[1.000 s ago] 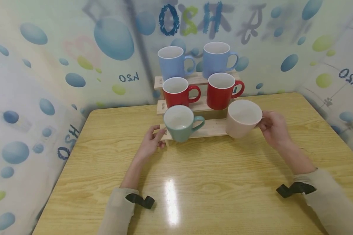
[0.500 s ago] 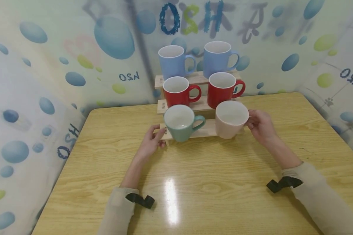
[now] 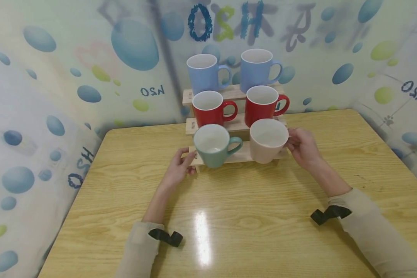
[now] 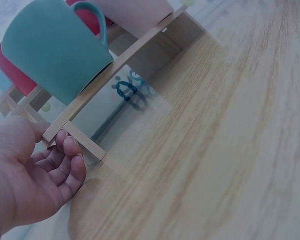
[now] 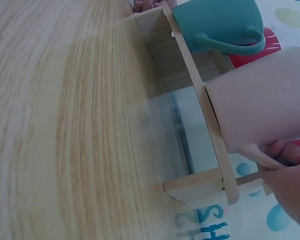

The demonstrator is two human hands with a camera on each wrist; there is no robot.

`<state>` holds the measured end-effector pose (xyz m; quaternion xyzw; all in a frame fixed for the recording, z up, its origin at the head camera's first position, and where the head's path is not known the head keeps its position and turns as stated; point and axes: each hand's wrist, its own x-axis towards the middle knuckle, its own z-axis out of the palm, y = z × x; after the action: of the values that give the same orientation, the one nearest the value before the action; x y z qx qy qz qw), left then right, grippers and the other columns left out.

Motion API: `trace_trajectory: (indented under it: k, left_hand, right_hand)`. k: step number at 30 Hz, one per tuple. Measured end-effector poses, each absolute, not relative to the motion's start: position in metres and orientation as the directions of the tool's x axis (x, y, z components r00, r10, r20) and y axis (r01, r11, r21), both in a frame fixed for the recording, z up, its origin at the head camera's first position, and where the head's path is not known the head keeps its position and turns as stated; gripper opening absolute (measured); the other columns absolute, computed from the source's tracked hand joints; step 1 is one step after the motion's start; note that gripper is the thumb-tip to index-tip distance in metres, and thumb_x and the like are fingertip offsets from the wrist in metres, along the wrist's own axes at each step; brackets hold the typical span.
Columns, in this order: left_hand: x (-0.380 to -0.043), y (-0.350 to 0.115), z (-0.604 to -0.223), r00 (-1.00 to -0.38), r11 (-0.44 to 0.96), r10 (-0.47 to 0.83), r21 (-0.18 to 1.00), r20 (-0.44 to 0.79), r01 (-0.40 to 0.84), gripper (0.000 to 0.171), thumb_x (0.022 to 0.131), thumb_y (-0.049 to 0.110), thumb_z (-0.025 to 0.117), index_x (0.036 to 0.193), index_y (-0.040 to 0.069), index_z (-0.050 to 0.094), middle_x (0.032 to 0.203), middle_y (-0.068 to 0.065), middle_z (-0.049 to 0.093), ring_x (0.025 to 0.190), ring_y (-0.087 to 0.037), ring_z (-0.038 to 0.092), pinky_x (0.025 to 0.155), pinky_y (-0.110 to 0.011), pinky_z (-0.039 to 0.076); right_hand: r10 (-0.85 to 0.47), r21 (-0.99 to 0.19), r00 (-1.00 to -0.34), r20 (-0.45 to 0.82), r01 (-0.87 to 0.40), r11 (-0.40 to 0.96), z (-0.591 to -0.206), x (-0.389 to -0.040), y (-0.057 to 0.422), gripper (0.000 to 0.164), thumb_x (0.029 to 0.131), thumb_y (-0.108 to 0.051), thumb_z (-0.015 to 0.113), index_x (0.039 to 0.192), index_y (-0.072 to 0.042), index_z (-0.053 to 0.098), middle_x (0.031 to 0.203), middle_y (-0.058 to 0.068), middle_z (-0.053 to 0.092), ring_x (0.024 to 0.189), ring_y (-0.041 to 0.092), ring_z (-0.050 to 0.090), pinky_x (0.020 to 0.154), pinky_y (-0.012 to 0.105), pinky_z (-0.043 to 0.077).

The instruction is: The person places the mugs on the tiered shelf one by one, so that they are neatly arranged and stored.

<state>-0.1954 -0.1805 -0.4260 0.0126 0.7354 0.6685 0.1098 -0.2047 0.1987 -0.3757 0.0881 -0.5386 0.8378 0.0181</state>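
Note:
A pink mug [image 3: 265, 148] stands upright at the right of the lowest shelf of a three-tier wooden rack [image 3: 242, 157]. My right hand [image 3: 303, 148] pinches its handle, turned to the right; the right wrist view shows the fingers curled through the handle [image 5: 260, 157]. At the rack's lower left end my left hand [image 3: 175, 168] grips the shelf end, thumb above and curled fingers beneath. Close beside that hand, a teal mug [image 3: 212, 152] sits on the same shelf, handle to the right. In the right wrist view the pink mug's base appears to touch the shelf.
Two red mugs [image 3: 208, 116] stand on the middle shelf, and two light blue mugs [image 3: 202, 79] on the top one. The rack stands on a wood-grain table [image 3: 250, 224], before a patterned backdrop [image 3: 132, 96].
My right hand has carried the pink mug leftward along the bottom shelf, from its right end to nearer the teal mug. The left hand has kept its grip on the rack.

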Motion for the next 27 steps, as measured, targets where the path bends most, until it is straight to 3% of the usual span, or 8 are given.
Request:
trace_trajectory:
  k: [4,9,16,22,27]
  left_hand:
    - [-0.195,-0.180,-0.425,-0.977,0.106,0.164,0.987,-0.136,-0.119,0.049,0.107,0.033,0.052,0.145,0.005,0.036,0.127,-0.015,0.057,0.073,-0.016,0.057,0.067,-0.025,0.050]
    - [-0.195,-0.181,-0.425,-0.977,0.110,0.159,0.986,-0.142,-0.125,0.048,0.108,0.032,0.050,0.145,0.005,0.036,0.128,-0.016,0.056,0.074,-0.016,0.057,0.067,-0.025,0.050]
    - [-0.195,-0.181,-0.425,-0.974,0.111,0.155,0.983,-0.163,-0.147,0.052,0.107,0.035,0.052,0.147,0.005,0.036,0.130,-0.015,0.056,0.078,-0.016,0.058,0.069,-0.024,0.050]
    - [-0.196,-0.183,-0.426,-0.975,0.106,0.136,0.981,-0.174,-0.161,0.049,0.107,0.034,0.053,0.144,0.005,0.039,0.118,-0.014,0.061,0.076,-0.015,0.060,0.069,-0.024,0.051]
    - [-0.197,-0.187,-0.427,-0.979,0.157,0.101,0.974,-0.179,-0.162,0.048,0.110,0.032,0.046,0.146,0.002,0.039,0.106,-0.013,0.060,0.081,-0.017,0.060,0.075,-0.026,0.052]
  right_hand:
    - [-0.089,-0.915,-0.981,0.172,-0.125,-0.383,-0.376,-0.205,0.200,0.050,0.103,-0.001,0.035,0.070,-0.009,0.072,0.074,-0.001,0.072,0.068,0.009,0.059,0.069,0.018,0.050]
    - [-0.161,-0.932,-0.965,0.209,-0.147,-0.330,-0.377,-0.208,0.204,0.046,0.105,-0.003,0.034,0.061,-0.008,0.050,0.064,-0.001,0.049,0.068,0.013,0.046,0.070,0.023,0.044]
    - [-0.298,-0.961,-0.926,0.230,-0.168,-0.222,-0.379,-0.208,0.216,0.043,0.108,-0.013,0.035,0.087,-0.016,0.072,0.094,-0.004,0.066,0.097,0.014,0.052,0.094,0.025,0.041]
    - [-0.304,-0.974,-0.927,0.221,-0.193,-0.118,-0.377,-0.207,0.221,0.035,0.109,-0.018,0.038,0.099,-0.019,0.072,0.104,-0.006,0.066,0.107,0.014,0.050,0.099,0.026,0.035]
    - [-0.291,-0.981,-0.937,0.194,-0.182,-0.068,-0.376,-0.209,0.228,0.029,0.109,-0.023,0.040,0.107,-0.020,0.068,0.112,-0.006,0.063,0.112,0.014,0.050,0.098,0.022,0.036]
